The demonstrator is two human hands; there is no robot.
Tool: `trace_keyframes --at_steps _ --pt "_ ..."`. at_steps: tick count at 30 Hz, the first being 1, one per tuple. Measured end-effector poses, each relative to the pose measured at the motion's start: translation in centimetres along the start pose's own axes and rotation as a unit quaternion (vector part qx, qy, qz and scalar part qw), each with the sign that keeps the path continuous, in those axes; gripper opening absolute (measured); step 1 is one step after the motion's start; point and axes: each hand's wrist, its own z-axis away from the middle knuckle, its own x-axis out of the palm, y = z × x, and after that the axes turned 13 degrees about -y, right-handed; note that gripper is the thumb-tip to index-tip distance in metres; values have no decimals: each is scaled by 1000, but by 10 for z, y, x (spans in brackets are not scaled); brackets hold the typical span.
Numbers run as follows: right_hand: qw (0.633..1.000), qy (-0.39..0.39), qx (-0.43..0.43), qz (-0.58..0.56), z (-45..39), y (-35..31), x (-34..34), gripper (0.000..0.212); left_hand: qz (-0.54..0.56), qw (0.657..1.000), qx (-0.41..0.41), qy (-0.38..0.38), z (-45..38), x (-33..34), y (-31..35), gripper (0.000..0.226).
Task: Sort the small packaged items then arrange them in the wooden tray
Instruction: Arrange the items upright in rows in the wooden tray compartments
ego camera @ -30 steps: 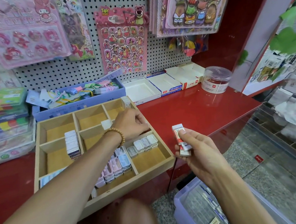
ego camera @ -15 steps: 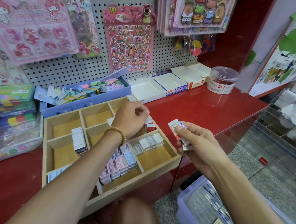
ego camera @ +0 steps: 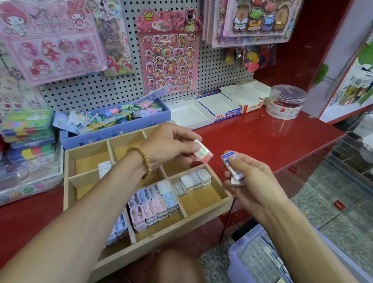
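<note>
A wooden tray [ego camera: 158,241] with several compartments lies on the red counter [ego camera: 272,142]. Pink and blue small boxes [ego camera: 152,204] fill one front compartment, white boxes [ego camera: 194,180] line another, and a white stack [ego camera: 104,167] stands further back. My left hand [ego camera: 170,145] hovers over the tray's right side and pinches a small wrapped white-and-red packet [ego camera: 202,153]. My right hand [ego camera: 248,181] is just right of the tray and grips a small stack of white-and-blue packets [ego camera: 232,168].
A lavender box of trinkets [ego camera: 111,123] sits behind the tray, with open white cartons [ego camera: 214,109] and a clear round jar [ego camera: 285,101] to its right. Stacked plastic cases [ego camera: 27,133] stand at left. A lavender bin [ego camera: 261,266] of packets rests on the floor below.
My left hand has lifted out of the tray's back compartments and moved right, now holding a wrapped packet close to my right hand. My right hand keeps its stack and stays roughly in place.
</note>
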Motion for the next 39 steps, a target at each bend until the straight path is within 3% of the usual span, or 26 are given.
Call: trace_keyframes --at_steps 3,7,19,21,26,30,36,39 --pt "999 41 -6 5 0 -2 -12 11 -152 988 -24 32 -7 -8 -3 18" --pt "998 59 -11 -1 1 -4 -21 15 -334 942 -30 22 -18 0 -7 14" --pt "999 35 -14 23 4 -1 -29 13 -532 842 39 75 -29 24 -22 15" --pt "999 32 -11 20 5 -1 -29 13 -523 848 36 74 -29 23 -25 18" --pt "999 51 -2 8 7 -2 -30 10 -392 919 27 24 -25 14 -21 14" --pt "999 24 2 46 10 -3 -29 9 -279 959 -11 44 -31 12 -26 6" --pt "998 7 0 66 13 -4 -27 11 -390 916 -42 85 -37 14 -36 18" --pt "998 5 -5 65 15 -5 -21 14 -419 899 -7 126 -24 19 -29 17"
